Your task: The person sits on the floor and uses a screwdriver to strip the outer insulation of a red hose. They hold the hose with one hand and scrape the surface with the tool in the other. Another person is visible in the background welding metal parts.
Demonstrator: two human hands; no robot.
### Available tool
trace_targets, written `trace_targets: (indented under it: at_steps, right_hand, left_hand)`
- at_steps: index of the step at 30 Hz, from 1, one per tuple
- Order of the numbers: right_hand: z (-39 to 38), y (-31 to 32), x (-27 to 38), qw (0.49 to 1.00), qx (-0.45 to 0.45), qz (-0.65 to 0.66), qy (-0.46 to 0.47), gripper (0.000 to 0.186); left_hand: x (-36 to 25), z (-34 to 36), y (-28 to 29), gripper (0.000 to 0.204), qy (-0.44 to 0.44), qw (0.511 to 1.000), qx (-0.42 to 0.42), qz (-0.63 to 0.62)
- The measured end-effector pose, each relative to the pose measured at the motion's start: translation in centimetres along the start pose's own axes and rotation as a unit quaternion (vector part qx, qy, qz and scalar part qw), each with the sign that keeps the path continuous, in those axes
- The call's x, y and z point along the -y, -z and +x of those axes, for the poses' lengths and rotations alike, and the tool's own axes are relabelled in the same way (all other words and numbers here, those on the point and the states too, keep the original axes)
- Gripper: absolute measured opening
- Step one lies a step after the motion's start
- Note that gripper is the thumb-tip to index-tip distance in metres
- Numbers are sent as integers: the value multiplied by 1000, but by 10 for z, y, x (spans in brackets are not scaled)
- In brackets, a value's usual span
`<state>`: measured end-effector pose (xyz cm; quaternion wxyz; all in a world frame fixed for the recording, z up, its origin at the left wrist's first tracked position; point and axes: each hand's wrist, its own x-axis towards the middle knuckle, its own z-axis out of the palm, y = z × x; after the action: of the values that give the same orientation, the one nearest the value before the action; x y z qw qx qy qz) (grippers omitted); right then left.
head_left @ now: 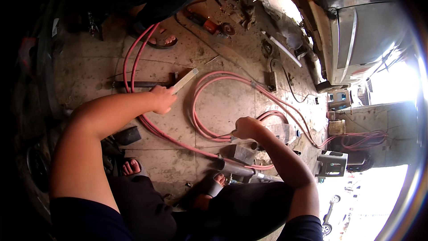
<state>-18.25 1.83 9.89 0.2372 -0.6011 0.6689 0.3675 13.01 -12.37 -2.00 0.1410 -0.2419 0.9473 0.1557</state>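
Note:
My left hand is closed around one end of a pale, flat bar, which points up and away from me. Behind it, a dark metal bar lies on the concrete floor. My right hand is closed on something small that I cannot make out, over a coil of pink hose. Near that hand are a dark metal block and a grey metal cylinder. Another run of the hose passes beneath my left forearm.
A co-worker's sandalled foot is at the top, beside an orange angle grinder. A white tube lies near a vehicle body with a bright spark above. Grey plastic stools stand at right, near a bucket.

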Motion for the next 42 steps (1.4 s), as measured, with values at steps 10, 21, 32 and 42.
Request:
trace_targets:
  at_steps: [10,21,32,42]
  right_hand:
    - [-4,3,-2,1000,0,3,-7,41]
    - [-10,16,6,998,54,-8,-21,42]
    - [-1,9,4,1000,18,-2,-6,40]
    - [-13,7,-24,999,-10,51,0,43]
  left_hand:
    - [-5,-5,-9,40,24,999,-35,-13]
    - [-10,0,-18,35,17,999,3,-47]
    - [-7,20,-9,20,29,927,-191,-323]
    - [-55,8,144,13,-33,400,22,-916]
